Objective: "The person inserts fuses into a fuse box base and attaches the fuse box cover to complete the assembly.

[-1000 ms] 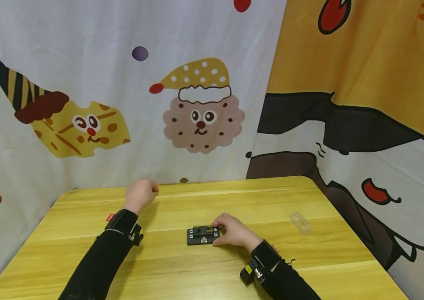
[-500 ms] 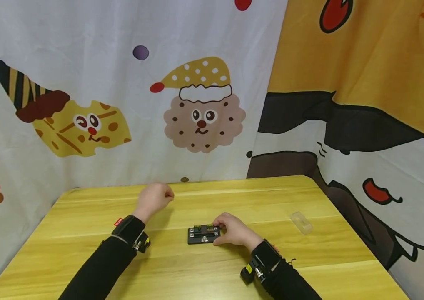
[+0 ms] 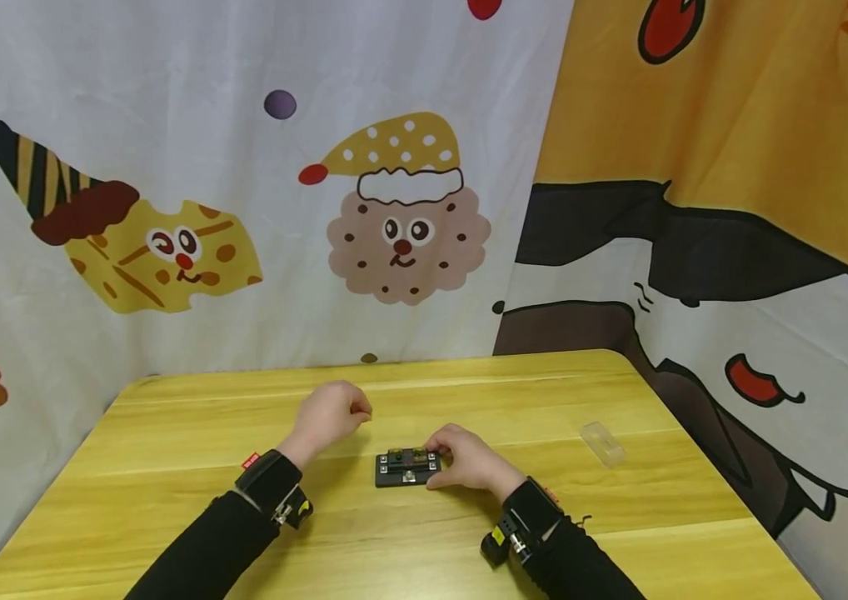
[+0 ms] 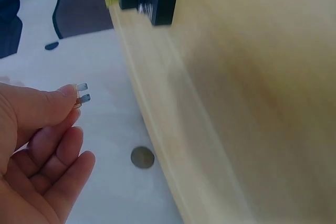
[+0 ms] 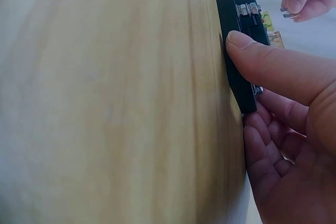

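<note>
While braced by the right hand (image 3: 469, 460), sits flat near the middle of the desk (image 3: 169, 492): a small black block (image 3: 406, 468) with screws and slots on top, some yellow and dark bits seated in its far row. Grip of the right hand: thumb pressed on the near edge of the block, fingers curled round its right end, seen close in the right wrist view (image 5: 273, 72). Cannot tell from any view how many slots are filled.

Just left of the block and a little beyond it, raised off the wood, hovers the left hand (image 3: 330, 412), thumb and forefinger pinched on a tiny clear piece with two metal prongs (image 4: 81, 93); other fingers loosely curled beneath, holding nothing. Prongs clear of the block, not touching it.

Far edge of the desk runs close behind both hands, with printed curtains (image 3: 394, 208) hanging right up against it on the far side and along the right. Broad bare wood to the left, to the right and toward the near edge. Black sleeves and dark wrist straps (image 3: 270, 483) lie over the near part of the wood.

Well apart to the right, near the right edge, lies a small clear plastic case (image 3: 601, 444), on its own. Nothing between left hand and block.
</note>
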Demonstrator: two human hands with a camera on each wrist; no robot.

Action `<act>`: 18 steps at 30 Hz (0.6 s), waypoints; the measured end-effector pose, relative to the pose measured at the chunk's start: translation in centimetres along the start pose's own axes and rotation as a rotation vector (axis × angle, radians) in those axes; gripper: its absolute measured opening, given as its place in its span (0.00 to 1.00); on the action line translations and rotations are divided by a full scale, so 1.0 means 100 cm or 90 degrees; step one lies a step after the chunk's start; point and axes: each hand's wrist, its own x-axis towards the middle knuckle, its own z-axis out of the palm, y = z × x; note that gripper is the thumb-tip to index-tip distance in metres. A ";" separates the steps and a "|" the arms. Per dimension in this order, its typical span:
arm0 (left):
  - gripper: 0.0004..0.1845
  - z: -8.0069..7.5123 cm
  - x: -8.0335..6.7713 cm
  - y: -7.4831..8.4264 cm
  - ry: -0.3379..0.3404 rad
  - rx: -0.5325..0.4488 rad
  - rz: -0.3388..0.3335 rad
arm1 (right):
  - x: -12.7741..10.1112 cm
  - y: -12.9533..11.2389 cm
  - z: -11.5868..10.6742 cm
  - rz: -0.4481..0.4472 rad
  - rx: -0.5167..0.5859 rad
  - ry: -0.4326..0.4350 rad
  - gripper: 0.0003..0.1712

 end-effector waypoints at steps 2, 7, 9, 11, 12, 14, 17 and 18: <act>0.05 0.003 -0.002 0.003 -0.002 -0.005 0.003 | 0.000 -0.001 0.000 0.000 -0.001 0.000 0.26; 0.06 0.009 -0.008 0.012 -0.003 -0.016 0.014 | 0.000 -0.002 -0.001 0.005 0.001 -0.001 0.26; 0.06 0.010 -0.010 0.016 -0.001 -0.023 0.020 | 0.000 -0.002 -0.001 0.007 0.003 0.000 0.26; 0.05 0.011 -0.012 0.020 0.002 -0.029 0.027 | 0.000 -0.002 -0.001 0.004 0.004 0.002 0.26; 0.05 0.011 -0.014 0.021 0.004 -0.032 0.031 | 0.000 -0.002 -0.001 0.005 0.006 0.003 0.26; 0.06 0.011 -0.016 0.024 0.004 -0.036 0.040 | 0.000 -0.002 -0.001 0.004 0.009 0.003 0.26; 0.06 0.013 -0.019 0.028 -0.004 -0.043 0.049 | 0.001 0.000 -0.001 0.003 0.011 0.003 0.25; 0.06 0.013 -0.020 0.029 -0.006 -0.046 0.052 | 0.001 0.001 0.000 0.001 0.010 0.002 0.25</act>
